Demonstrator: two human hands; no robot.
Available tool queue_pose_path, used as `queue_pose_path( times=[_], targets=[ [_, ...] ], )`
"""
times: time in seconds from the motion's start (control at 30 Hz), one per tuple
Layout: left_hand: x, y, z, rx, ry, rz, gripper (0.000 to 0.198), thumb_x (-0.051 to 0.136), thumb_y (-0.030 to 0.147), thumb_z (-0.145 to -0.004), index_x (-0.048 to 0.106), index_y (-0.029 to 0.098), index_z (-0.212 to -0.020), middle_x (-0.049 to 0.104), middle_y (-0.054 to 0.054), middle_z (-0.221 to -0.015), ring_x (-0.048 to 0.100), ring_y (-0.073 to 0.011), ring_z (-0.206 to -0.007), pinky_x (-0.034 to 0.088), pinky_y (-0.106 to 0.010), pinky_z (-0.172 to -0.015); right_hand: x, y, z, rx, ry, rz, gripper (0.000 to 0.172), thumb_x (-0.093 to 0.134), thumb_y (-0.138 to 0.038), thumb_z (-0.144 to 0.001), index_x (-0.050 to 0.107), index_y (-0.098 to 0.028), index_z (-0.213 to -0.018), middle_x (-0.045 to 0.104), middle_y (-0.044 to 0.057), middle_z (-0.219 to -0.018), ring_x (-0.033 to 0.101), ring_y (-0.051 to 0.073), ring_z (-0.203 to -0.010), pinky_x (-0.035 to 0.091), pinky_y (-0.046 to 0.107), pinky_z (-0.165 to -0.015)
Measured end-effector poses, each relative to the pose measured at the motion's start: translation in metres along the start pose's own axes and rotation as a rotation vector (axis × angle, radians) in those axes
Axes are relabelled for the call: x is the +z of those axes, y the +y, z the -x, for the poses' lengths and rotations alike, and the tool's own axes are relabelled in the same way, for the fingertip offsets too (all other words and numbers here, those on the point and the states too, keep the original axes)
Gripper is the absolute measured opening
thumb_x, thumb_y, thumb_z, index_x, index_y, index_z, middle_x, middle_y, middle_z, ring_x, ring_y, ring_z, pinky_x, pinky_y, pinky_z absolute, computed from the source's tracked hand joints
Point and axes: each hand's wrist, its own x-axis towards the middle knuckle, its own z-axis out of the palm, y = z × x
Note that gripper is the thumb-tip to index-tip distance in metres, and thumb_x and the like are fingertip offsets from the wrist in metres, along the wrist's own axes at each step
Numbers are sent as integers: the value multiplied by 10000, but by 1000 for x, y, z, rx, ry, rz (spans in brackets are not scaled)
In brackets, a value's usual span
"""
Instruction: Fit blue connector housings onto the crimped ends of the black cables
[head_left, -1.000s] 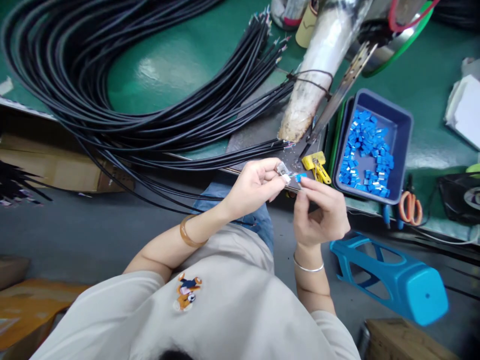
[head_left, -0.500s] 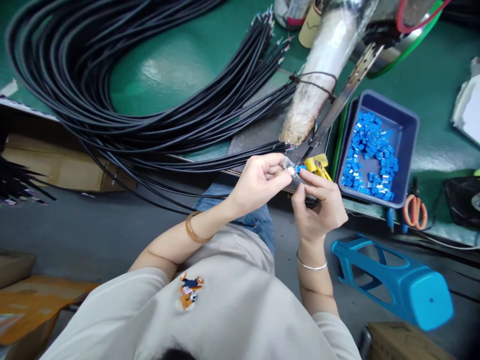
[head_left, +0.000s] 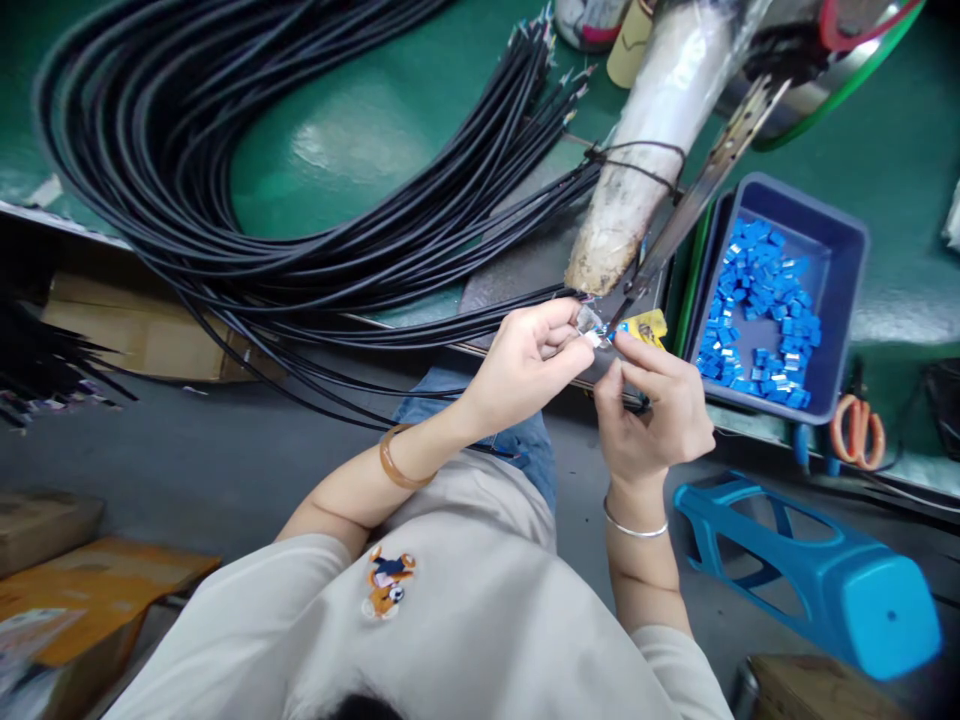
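Observation:
My left hand (head_left: 529, 355) is closed in a pinch on a cable end, where small whitish and clear parts and fine wires (head_left: 590, 322) stick out past the fingertips. At the tip of my right hand (head_left: 660, 405) is a small blue connector (head_left: 613, 335), mostly covered by the curled fingers. Both hands meet right under the tip of a soldering iron (head_left: 701, 190), whose perforated metal barrel slants down from the upper right. A yellow clamp-like piece (head_left: 646, 328) lies just behind my right fingers. Exact contact between wires, connector and tip is too small to make out.
A plastic-wrapped tube (head_left: 637, 170) hangs close above my hands. Bundled black cables (head_left: 360, 235) spread over the green bench (head_left: 300, 150). A grey bin (head_left: 844, 290) of blue connectors stands at right, near orange-handled scissors (head_left: 857, 432). A blue stool (head_left: 889, 610) lies below.
The whole view has shifted slightly, so the bench things sit farther right. My hands keep nearly the same pose at the iron's tip, with the blue connector now more hidden.

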Motion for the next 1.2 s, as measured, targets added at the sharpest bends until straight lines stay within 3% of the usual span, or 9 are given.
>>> queue_pose_path(
  times=[0.47, 0.8, 1.2],
  targets=[
    [-1, -3, 0, -19, -5, 15, 129, 578, 136, -850, 510, 160, -743, 416, 78, -539, 341, -25, -468, 252, -176, -453, -1, 1, 4, -18, -29, 0, 202, 729, -48, -793, 620, -177, -904, 794, 56, -1002, 766, 144, -886, 609, 219, -824],
    [1, 4, 4, -24, 24, -70, 216, 553, 190, -892, 431, 183, -714, 381, 61, -563, 338, -42, -496, 259, -204, -483, 0, 1, 3, -30, 1, 61, 100, 693, -150, -858, 639, -226, -895, 795, 15, -989, 774, 160, -848, 646, 262, -756],
    [-1, 2, 6, -58, 6, -84, 188, 539, 196, -894, 452, 179, -728, 358, 68, -564, 313, -43, -490, 237, -212, -476, -7, 0, 2, -80, -45, 47, 202, 752, -100, -775, 618, -209, -879, 798, 27, -990, 773, 148, -835, 626, 215, -785]
  ],
)
